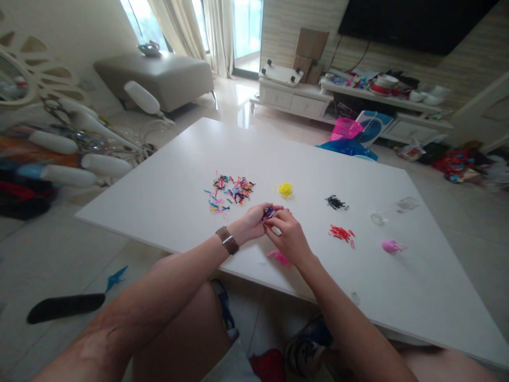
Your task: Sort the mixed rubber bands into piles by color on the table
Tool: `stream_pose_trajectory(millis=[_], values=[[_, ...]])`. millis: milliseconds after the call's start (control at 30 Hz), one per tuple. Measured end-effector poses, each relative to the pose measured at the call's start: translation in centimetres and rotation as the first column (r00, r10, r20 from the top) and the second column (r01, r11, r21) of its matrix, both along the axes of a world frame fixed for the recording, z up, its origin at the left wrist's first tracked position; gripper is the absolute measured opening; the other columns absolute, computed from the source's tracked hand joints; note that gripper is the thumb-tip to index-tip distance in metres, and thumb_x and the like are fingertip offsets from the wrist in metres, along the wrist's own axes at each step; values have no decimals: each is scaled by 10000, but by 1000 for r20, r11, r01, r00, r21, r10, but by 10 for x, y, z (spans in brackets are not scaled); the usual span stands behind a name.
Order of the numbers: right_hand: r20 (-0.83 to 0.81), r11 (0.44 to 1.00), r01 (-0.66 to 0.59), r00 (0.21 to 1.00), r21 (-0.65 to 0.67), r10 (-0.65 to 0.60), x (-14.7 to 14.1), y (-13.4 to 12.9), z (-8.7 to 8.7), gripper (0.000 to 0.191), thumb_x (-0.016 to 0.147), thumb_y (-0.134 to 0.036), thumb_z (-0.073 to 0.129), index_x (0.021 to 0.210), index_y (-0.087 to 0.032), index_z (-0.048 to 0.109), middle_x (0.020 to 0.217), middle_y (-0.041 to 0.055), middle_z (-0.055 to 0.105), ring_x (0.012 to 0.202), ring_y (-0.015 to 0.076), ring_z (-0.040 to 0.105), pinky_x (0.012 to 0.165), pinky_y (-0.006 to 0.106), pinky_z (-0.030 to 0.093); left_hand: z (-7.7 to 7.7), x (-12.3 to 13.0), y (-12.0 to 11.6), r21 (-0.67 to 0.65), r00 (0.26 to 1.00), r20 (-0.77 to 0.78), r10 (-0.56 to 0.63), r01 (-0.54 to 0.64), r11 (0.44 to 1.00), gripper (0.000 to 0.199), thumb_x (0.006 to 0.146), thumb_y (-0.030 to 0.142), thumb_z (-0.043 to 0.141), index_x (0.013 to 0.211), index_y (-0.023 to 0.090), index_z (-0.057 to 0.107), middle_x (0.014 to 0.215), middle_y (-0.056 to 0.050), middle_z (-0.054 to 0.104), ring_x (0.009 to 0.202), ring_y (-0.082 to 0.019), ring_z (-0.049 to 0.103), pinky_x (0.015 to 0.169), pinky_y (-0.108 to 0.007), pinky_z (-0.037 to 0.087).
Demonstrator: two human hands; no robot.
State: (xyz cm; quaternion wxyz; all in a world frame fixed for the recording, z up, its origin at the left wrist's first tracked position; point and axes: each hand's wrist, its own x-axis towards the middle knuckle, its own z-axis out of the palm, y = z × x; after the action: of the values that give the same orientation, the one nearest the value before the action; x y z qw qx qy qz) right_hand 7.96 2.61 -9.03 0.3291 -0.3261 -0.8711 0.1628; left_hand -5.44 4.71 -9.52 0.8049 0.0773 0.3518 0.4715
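Note:
My left hand (pixel 256 218), a watch on its wrist, is cupped palm up above the white table (pixel 175 159) and holds a small heap of colourful bands (pixel 269 213). The fingers of my right hand (pixel 285 229) are pinched together at that heap; what they grip is too small to tell. Mixed colourful bands (pixel 242 190) lie loosely to the left. Beyond and to the right are a yellow pile (pixel 285 189), a black pile (pixel 336 202) and a red pile (pixel 341 233). A pink pile (pixel 280 258) is partly behind my right wrist.
A clear bottle (pixel 394 210) lies on its side at the right, near a pink item (pixel 392 246). A small clear round piece (pixel 355 298) sits by the near edge. Past the table stand a pink basket (pixel 345 128) and a long bench (pixel 159 74).

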Motion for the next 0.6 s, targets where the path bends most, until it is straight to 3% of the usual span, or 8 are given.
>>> stream_pose_trajectory(millis=[100,267,333,433,500,600], values=[[-2,1000,20,1000,21,-20,0,2,1,135,897,-171,607,834,-246,699,853,55,637,859,221,591,836,387,499,4,1,0,-23,1000,13,10,-9,1000,265,909,121,439,824,81,687,779,-112,707,650,-146,656,676,-240,551],[-124,997,67,990,-48,-72,-4,2,7,141,901,-191,591,855,-247,712,854,55,624,855,212,616,772,354,519,10,-1,1,-85,998,42,57,-53,995,263,909,71,427,783,107,655,582,-30,609,452,-89,534,442,-169,438],[-172,992,103,978,-76,-115,-1,2,12,133,907,-210,583,874,-250,705,866,50,629,826,199,622,719,327,518,10,-2,0,-92,996,51,76,-72,993,268,919,69,414,819,101,660,564,-28,600,431,-81,523,417,-159,419],[-173,989,97,978,-114,-116,17,-2,21,110,914,-223,582,873,-240,683,847,38,641,753,173,602,650,296,488,12,-3,-1,-92,995,60,82,-76,993,271,938,95,399,928,58,667,713,-110,694,591,-136,664,540,-195,528],[-100,983,0,995,-182,-18,35,-6,23,106,912,-212,591,847,-226,673,797,20,633,696,152,574,627,283,463,13,-3,-2,-100,993,79,86,-77,992,272,938,97,405,1012,28,658,849,-168,729,770,-194,729,680,-246,586],[28,933,-138,987,-333,156,61,-13,16,116,906,-190,609,816,-213,678,751,-3,618,651,127,555,614,267,448,15,-3,-4,-106,991,96,93,-83,991,296,942,97,405,1096,4,641,950,-206,733,935,-232,735,807,-280,597]])
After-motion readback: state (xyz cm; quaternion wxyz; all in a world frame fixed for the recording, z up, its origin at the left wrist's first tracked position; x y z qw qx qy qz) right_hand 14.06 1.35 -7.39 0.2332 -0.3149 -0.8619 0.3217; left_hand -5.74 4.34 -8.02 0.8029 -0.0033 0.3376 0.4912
